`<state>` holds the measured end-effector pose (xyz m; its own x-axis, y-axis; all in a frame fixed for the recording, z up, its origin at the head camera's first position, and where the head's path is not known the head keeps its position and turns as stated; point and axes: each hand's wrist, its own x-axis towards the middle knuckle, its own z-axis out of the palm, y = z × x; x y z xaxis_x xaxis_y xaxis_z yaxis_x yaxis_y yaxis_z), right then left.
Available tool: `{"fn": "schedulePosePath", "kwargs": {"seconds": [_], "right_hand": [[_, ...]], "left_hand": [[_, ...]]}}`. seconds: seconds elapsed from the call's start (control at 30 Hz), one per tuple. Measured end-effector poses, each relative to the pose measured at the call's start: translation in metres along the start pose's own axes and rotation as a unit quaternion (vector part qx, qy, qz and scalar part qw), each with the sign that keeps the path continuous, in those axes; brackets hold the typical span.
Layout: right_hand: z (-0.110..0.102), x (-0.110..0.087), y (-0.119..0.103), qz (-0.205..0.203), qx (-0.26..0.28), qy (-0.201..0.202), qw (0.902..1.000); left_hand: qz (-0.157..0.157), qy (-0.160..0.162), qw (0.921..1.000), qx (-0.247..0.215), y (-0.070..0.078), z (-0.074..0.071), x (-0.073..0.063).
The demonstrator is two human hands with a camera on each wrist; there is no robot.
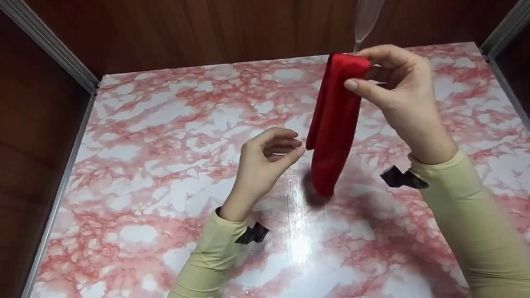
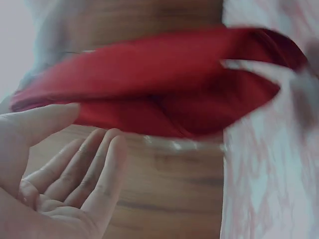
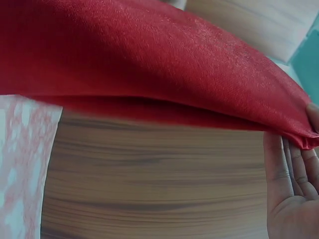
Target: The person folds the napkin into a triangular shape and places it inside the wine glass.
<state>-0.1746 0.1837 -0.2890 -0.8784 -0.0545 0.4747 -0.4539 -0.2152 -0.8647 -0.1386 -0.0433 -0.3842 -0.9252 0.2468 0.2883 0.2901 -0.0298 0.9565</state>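
Note:
A folded red satin cloth [image 1: 336,114] hangs lengthwise over the table, its top end pinched between the thumb and fingers of my right hand [image 1: 400,77]. Two layers show along its left edge. In the right wrist view, the cloth [image 3: 164,64] spans the upper part, with the right hand [image 3: 294,194] at its corner. My left hand [image 1: 268,163] hovers just left of the cloth, fingers loosely curved and holding nothing. In the left wrist view, the cloth [image 2: 149,64] passes above the fingers of this left hand [image 2: 75,184], and its far end gapes between the layers.
Behind the right hand, a clear champagne flute [image 1: 369,12] stands upright near the table's back edge, its base hidden. The red-and-white marbled table [image 1: 153,187] is enclosed by dark wooden panels [image 1: 215,23] with metal edging. Black wrist mounts [image 1: 402,178] stick out from the sleeves.

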Motion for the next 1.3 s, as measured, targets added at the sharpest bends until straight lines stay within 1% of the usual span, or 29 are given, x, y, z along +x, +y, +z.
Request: {"fn": "schedulePosePath", "kwargs": {"seconds": [0.1, 0.17, 0.23, 0.3, 0.47, 0.57, 0.63, 0.73, 0.8, 1.03, 1.2, 1.3], "right_hand": [[-0.001, 0.001, 0.001, 0.003, 0.009, 0.002, 1.0000], [-0.001, 0.002, 0.002, 0.003, 0.012, 0.002, 0.9999], [-0.001, 0.002, 0.002, 0.010, 0.022, -0.003, 0.9997], [-0.001, 0.001, 0.003, 0.013, 0.024, -0.010, 0.9996], [0.001, -0.001, 0.004, 0.011, 0.013, -0.026, 0.9995], [0.001, -0.002, 0.005, 0.006, 0.011, -0.032, 0.9994], [0.001, -0.003, 0.006, 0.004, 0.012, -0.034, 0.9993], [0.001, -0.005, 0.008, 0.002, 0.016, -0.040, 0.9991], [0.001, -0.007, 0.009, 0.000, 0.016, -0.047, 0.9988], [0.002, -0.012, 0.009, -0.022, 0.012, -0.080, 0.9965], [0.002, -0.016, 0.007, -0.040, 0.011, -0.104, 0.9938], [0.001, -0.021, 0.006, -0.050, 0.004, -0.126, 0.9907]], "left_hand": [[-0.036, -0.017, 0.9968, -0.069, 0.013, 0.000, 0.001], [-0.060, -0.029, 0.9911, -0.115, 0.020, 0.002, 0.002], [-0.081, -0.037, 0.9859, -0.142, 0.025, 0.004, 0.003], [-0.100, -0.040, 0.9810, -0.162, 0.029, 0.006, 0.005], [-0.138, -0.056, 0.9708, -0.188, 0.033, 0.013, 0.010], [-0.154, -0.065, 0.9648, -0.203, 0.034, 0.016, 0.012], [-0.162, -0.064, 0.9601, -0.219, 0.036, 0.017, 0.014], [-0.168, -0.056, 0.9534, -0.244, 0.038, 0.018, 0.016], [-0.169, -0.051, 0.9509, -0.254, 0.040, 0.018, 0.018], [-0.157, -0.060, 0.9554, -0.243, 0.044, 0.017, 0.021], [-0.149, -0.054, 0.9544, -0.252, 0.046, 0.016, 0.022], [-0.147, -0.044, 0.9542, -0.257, 0.049, 0.015, 0.023]]}}
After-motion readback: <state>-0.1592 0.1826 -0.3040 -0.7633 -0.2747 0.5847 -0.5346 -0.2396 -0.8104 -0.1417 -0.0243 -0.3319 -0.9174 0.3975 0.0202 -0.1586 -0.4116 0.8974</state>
